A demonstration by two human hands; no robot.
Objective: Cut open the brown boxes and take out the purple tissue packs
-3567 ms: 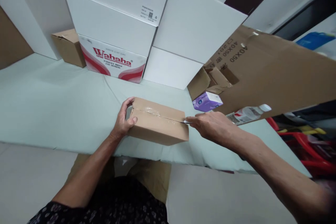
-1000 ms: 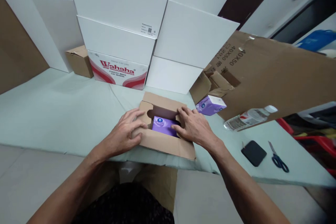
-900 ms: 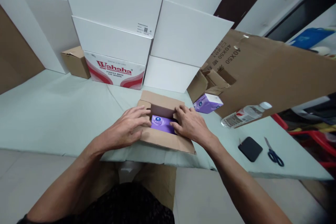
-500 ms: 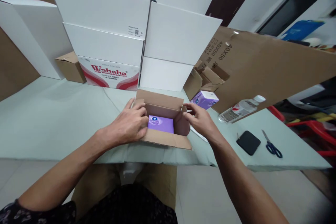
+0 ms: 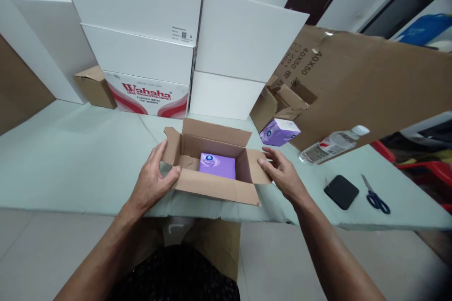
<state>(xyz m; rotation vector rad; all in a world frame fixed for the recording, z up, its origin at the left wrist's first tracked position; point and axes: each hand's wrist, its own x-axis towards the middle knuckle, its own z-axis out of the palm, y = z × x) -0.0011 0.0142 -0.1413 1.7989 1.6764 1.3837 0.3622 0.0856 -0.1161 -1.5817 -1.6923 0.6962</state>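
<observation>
An open cardboard box (image 5: 215, 189) stands before me near the table's front edge, all its flaps folded outward. Inside it lies a purple tissue pack (image 5: 217, 167), toward the right, with bare box floor on its left. My left hand (image 5: 151, 178) is at the box's left end, thumb and fingers apart, touching around the left flap (image 5: 172, 146) and the front corner. At the other end my right hand (image 5: 280, 171) grips the right flap (image 5: 257, 165), thumb on its upper face and the other fingers partly hidden.
A second purple tissue pack (image 5: 280, 132) sits by a small open carton (image 5: 264, 108). To the right lie a water bottle (image 5: 330, 146), a black pouch (image 5: 341, 192) and scissors (image 5: 376, 200). Large white cartons (image 5: 229, 37) and a small brown box (image 5: 95, 87) stand behind.
Both side flaps, upright or inward before, now lean outward. My left hand has moved left and opened out; my right hand has shifted slightly right with its flap.
</observation>
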